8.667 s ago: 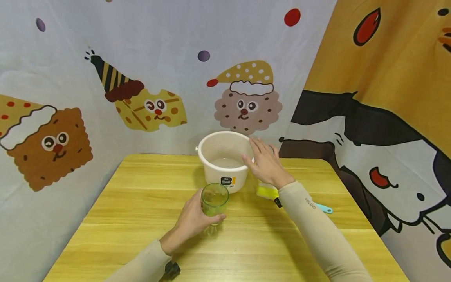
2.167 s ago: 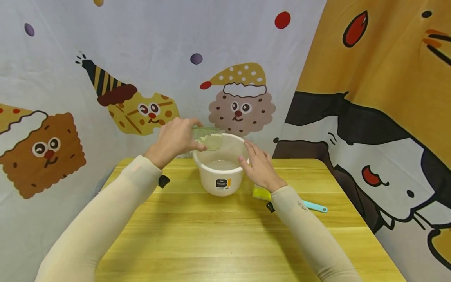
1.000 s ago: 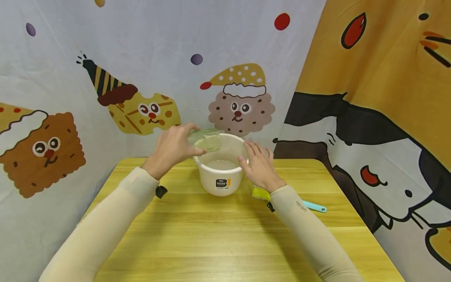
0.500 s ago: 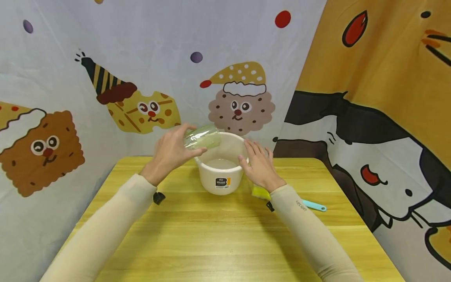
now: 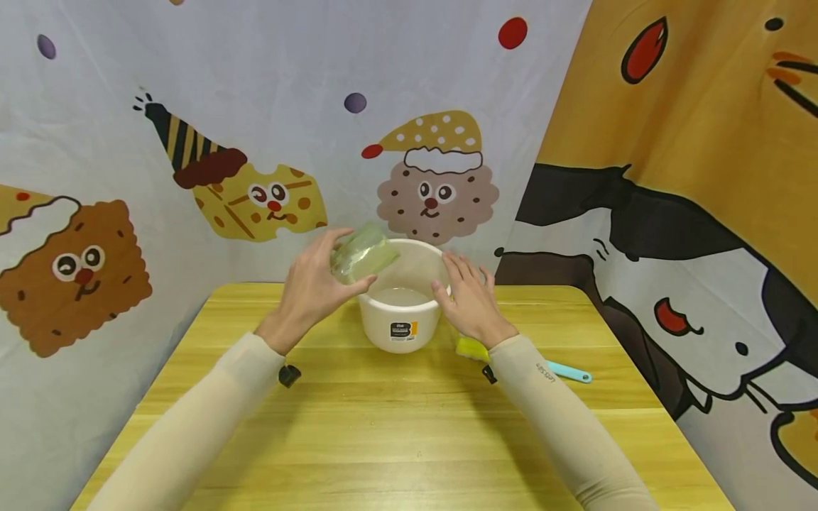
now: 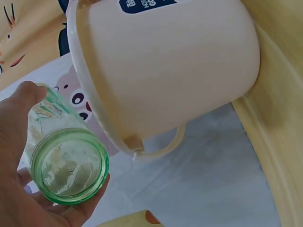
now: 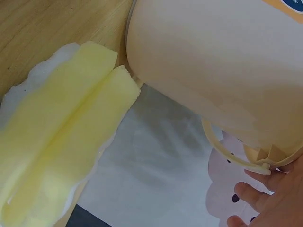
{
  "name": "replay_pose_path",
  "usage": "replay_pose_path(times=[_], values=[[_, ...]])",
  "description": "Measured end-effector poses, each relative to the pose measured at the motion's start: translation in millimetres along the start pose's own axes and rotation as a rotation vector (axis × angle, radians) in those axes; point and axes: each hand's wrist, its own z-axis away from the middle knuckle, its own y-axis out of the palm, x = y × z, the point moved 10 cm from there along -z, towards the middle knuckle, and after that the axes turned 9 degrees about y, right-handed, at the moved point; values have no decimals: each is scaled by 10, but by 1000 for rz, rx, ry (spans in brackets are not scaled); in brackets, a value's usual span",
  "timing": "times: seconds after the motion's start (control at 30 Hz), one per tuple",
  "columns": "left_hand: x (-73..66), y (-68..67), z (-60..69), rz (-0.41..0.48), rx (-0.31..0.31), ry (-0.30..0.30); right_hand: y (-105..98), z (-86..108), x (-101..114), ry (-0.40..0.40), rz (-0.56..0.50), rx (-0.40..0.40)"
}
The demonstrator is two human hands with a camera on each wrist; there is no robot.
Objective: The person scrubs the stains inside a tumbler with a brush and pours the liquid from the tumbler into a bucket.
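Note:
In the head view, my left hand (image 5: 309, 287) grips a clear green glass (image 5: 364, 254) with thumb and fingers, tilted at the left rim of a cream-white bucket (image 5: 401, 323). The left wrist view shows the glass's round base (image 6: 71, 165) facing the camera, with fingers around its side. A little cloudy liquid appears to lie on the bucket's floor. My right hand (image 5: 471, 298) rests on the bucket's right rim, fingers extended. In the right wrist view, its fingers (image 7: 253, 195) are beside the bucket's handle joint. The glass's mouth is partly hidden.
A yellow sponge (image 5: 471, 348) with a turquoise handle (image 5: 571, 372) lies right of the bucket, partly under my right forearm. Small droplets dot the wooden table (image 5: 358, 440). A cartoon-printed curtain (image 5: 268, 64) hangs close behind the table.
Earliest, the glass was upright in front of the bucket. Since then my left hand has raised and tipped it at the rim. Lately it has turned and shifted slightly left; my right hand stays.

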Motion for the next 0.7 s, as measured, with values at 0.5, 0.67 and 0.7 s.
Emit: replay_pose_path(times=[0.5, 0.67, 0.7], values=[[34, 30, 346, 109, -75, 0, 2, 6, -1, 3, -16, -8], [60, 33, 480, 139, -82, -22, 4, 4, -4, 1, -19, -13], [65, 38, 513, 139, -82, -26, 6, 5, -4, 1, -20, -14]])
